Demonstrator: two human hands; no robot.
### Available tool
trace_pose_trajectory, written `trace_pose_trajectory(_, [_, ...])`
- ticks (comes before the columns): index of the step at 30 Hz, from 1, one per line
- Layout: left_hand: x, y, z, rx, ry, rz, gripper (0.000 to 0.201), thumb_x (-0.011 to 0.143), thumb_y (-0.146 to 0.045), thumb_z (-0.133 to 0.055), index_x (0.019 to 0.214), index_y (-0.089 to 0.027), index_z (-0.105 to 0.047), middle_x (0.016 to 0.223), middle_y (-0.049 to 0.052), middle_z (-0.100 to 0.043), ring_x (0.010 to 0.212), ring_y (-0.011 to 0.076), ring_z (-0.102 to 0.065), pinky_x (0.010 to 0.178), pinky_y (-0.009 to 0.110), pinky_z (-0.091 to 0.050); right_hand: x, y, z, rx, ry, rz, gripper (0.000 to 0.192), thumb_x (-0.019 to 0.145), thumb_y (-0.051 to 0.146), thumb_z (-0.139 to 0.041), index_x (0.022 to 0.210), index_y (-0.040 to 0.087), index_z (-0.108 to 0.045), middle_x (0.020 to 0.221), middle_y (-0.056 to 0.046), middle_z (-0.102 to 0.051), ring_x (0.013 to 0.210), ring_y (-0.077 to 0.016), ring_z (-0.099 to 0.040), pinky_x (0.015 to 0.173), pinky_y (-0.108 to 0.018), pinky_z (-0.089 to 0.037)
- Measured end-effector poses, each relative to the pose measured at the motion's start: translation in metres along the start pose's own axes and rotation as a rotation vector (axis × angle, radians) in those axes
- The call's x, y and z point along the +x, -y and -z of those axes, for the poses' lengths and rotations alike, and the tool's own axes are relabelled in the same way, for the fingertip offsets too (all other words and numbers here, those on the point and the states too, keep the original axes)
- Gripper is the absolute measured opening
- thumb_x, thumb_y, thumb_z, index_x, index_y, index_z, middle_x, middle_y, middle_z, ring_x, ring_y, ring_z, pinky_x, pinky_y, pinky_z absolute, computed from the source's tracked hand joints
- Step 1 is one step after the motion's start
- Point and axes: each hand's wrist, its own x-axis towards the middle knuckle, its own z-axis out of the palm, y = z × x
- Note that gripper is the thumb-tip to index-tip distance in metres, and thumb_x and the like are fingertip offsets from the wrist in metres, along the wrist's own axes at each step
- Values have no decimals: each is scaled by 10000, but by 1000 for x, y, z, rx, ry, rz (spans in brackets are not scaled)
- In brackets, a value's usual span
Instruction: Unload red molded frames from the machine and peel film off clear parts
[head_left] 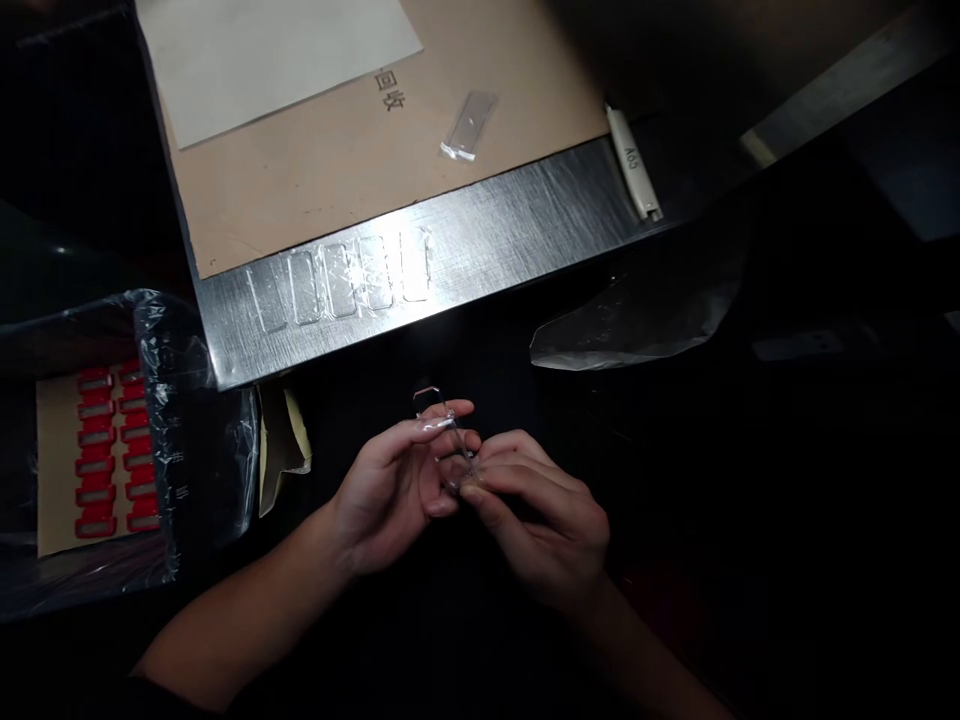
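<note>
A clear narrow piece (463,442) sits between the palms, pinched by the closed fingertips of the right hand (551,515) and held under the thumb of the half-curled left hand (394,478), while five clear flat outlines (341,284) lie beyond both hands on the metal surface (517,215).

Bare forearms (255,605) w/ dark sleeve (161,697) on L (v. dim there)
</note>
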Motion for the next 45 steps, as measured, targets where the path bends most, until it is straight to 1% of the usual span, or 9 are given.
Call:
trace_pose_trajectory(7, [-1, -1, 1, 107, -2, 8, 372, 916, -303, -727, 1255, -179, -640, 1168, 104, -599, 825, 135, -584, 572, 170, -432, 3, -4, 10, -6, -96, -44, 238, 853, 17, -707, 965, 220, -758, 828, -36, -742, 846, -222, -666, 778, -413, -545])
trace_pose_trajectory(13, [-3, 6, 2, 119, -103, 13, 367, 903, -292, -683, 1225, -118, -658, 1146, 130, -641, 905, 164, -618, 762, 228, -520, 0, -16, 16, -116, 20, 199, 264, 783, 21, -723, 970, 207, -736, 807, -25, -749, 710, -200, -686, 756, -428, -562])
trace_pose_trajectory(19, [-1, 18, -2, -56, -31, 54, 527, 872, -302, -587, 1365, -116, -589, 1315, 157, -625, 1147, 208, -617, 967, 270, -500, 1, -24, 14, -196, -28, 293, 293, 797, 64, -694, 1039, 221, -737, 855, -43, -784, 745, -228, -741, 760, -439, -586])
trace_pose_trajectory(26, [-3, 8, -2, -2, 74, 95, 681, 906, -556, -589, 1470, -183, -508, 1525, 136, -493, 1460, 293, -407, 1142, 414, -437, -1, -16, 57, -559, 119, 457, 284, 739, 92, -781, 972, 254, -757, 803, -18, -780, 796, -246, -727, 696, -405, -585])
trace_pose_trajectory(29, [-4, -3, 3, 180, 5, -83, 671, 954, -664, -530, 1463, -226, -515, 1562, 121, -455, 1468, 295, -399, 1136, 426, -448, -4, -7, 74, -516, 185, 370, 259, 740, 74, -793, 944, 229, -753, 787, -27, -761, 795, -237, -701, 702, -398, -579])
trace_pose_trajectory(33, [-6, -1, 21, 694, -194, -781, 367, 957, -385, -673, 1293, -240, -643, 1405, 83, -577, 1301, 235, -548, 1043, 323, -483, -8, 5, 67, -86, 5, -154, 93, 868, 117, -711, 826, 198, -725, 723, -46, -688, 771, -211, -662, 678, -364, -564])
trace_pose_trajectory(36, [-9, 7, 31, 1200, 15, -1142, 416, 876, -144, -708, 1286, -197, -660, 969, 49, -665, 861, 171, -638, 791, 281, -519, -13, 5, 49, 204, -59, -410, 145, 915, 183, -698, 770, 183, -704, 705, -40, -658, 725, -181, -630, 645, -319, -521])
trace_pose_trajectory(40, [-8, 13, 35, 1692, 521, -1089, 773, 863, -101, -627, 1580, -180, -352, 801, 16, -654, 618, 159, -566, 614, 304, -464, -18, 0, 31, 344, -79, -382, 100, 912, 162, -700, 818, 183, -726, 722, -41, -658, 780, -184, -610, 722, -338, -505])
trace_pose_trajectory(45, [-1, 7, 46, 1855, 554, -1097, 692, 922, -141, -561, 1582, -187, -357, 895, 46, -687, 722, 178, -625, 679, 324, -516, -19, 4, 20, 302, -62, -176, 93, 889, 110, -690, 899, 179, -752, 760, -51, -674, 807, -200, -601, 803, -399, -494])
